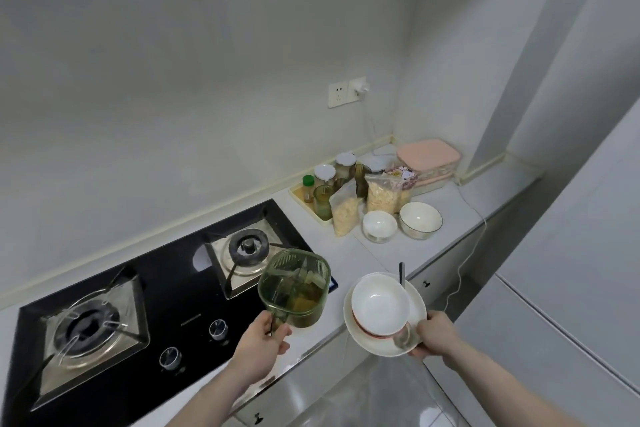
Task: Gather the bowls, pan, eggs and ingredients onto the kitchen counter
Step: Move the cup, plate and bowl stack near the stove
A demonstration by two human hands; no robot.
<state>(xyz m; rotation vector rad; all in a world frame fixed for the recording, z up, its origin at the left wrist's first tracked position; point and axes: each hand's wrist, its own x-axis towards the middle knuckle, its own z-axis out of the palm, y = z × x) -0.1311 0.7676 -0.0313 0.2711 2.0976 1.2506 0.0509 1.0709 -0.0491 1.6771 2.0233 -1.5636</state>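
step: carrying dishes to the surface (349, 246), not yet set down.
left hand (258, 345): fingers curled round the handle of a green container (294, 291), held above the stove (138, 305) edge.
right hand (434, 333): grips a white plate (360, 333) with a bowl (379, 302) stacked on it.
already on the surface: two bowls (401, 224), bags of flakes (382, 196), jars on a tray.
next move: probably lower both onto the free part near the bowls.
hard to see: contents of the green container; no eggs or pan visible.

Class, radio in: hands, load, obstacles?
Left hand grips green container. Right hand holds plate stacked with bowl. Counter ahead unobstructed.
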